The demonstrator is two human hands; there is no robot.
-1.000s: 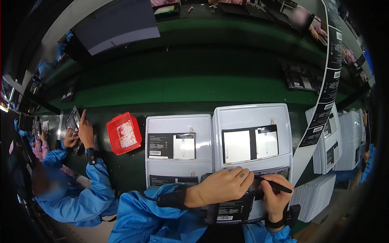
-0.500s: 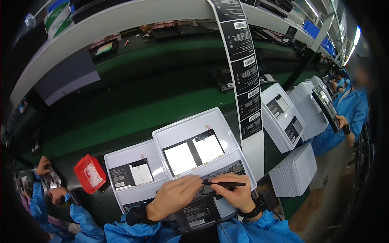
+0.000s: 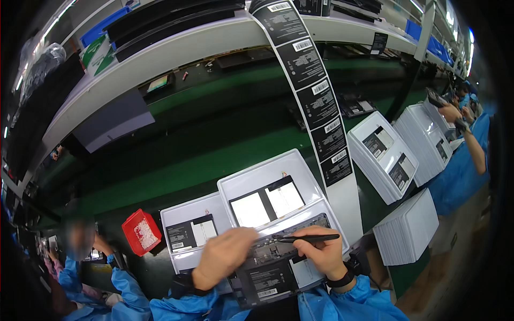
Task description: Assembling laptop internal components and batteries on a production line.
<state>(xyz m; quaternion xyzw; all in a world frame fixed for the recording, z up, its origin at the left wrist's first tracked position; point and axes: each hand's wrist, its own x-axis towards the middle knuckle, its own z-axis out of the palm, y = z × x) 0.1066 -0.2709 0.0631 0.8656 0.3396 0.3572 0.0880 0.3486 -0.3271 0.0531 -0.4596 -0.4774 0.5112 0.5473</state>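
In front of me lies an opened flat electronic device (image 3: pixel 250 283), its circuit board (image 3: pixel 267 252) bared and a black-and-silver battery (image 3: pixel 270 279) in its near part. My right hand (image 3: pixel 324 255) is closed around slim black tweezers (image 3: pixel 320 237), held low and almost level. Their tip points left, over the circuit board. Left of the board, my left hand (image 3: pixel 224 258) hovers at the device's edge. Motion blurs its fingers, so what they hold, if anything, cannot be made out.
White trays with batteries (image 3: pixel 190 232) sit beyond the device, beside a red bin (image 3: pixel 142 232) of small white pieces. A long strip of black labels (image 3: pixel 321 107) hangs down at centre right. Stacked white trays (image 3: pixel 409 230) stand at right. Co-workers sit on both sides.
My left hand has drawn back left, away from the tweezers' tip, uncovering more of the circuit board. The view has shifted, and the co-worker at right has raised an arm.
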